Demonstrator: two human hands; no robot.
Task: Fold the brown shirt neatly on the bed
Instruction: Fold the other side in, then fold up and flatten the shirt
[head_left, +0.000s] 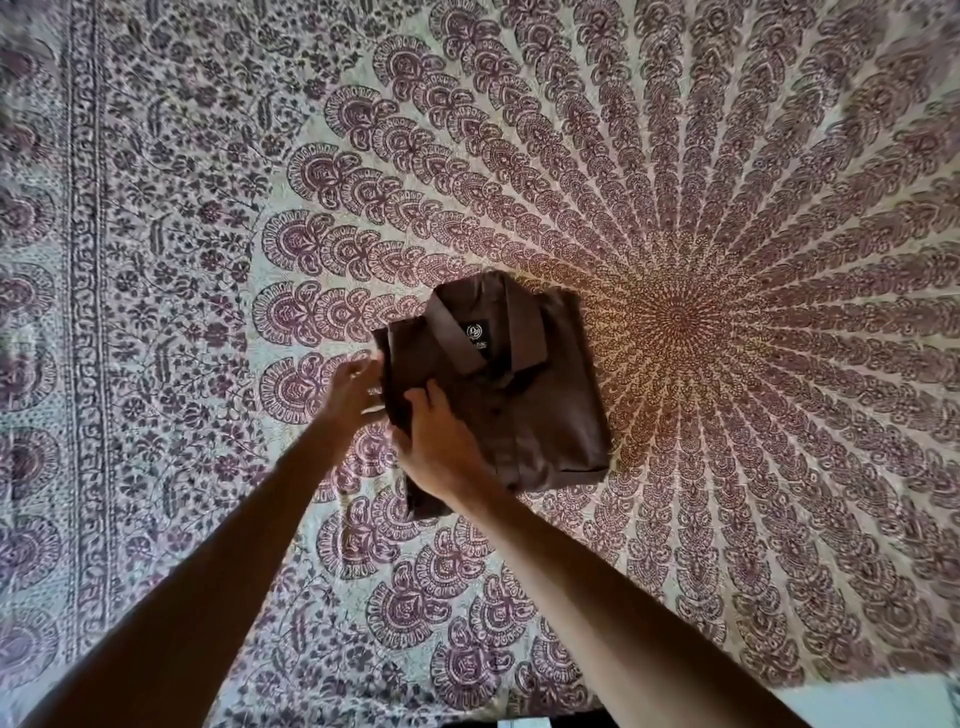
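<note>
The brown shirt (535, 405) lies in the middle of the bed (753, 218) as a compact rectangle, collar up, with a black label showing inside the neck. My left hand (349, 391) is at the shirt's left edge, fingers curled against the fabric there. My right hand (441, 447) rests on the shirt's near left part, fingers pressing on the front by the button placket. Whether either hand pinches cloth is hard to tell; both touch it.
A bedspread with a maroon and white mandala print covers the whole bed. Its patterned border (85, 312) runs down the left side. A pale patch of floor (878, 701) shows past the bed's near right corner.
</note>
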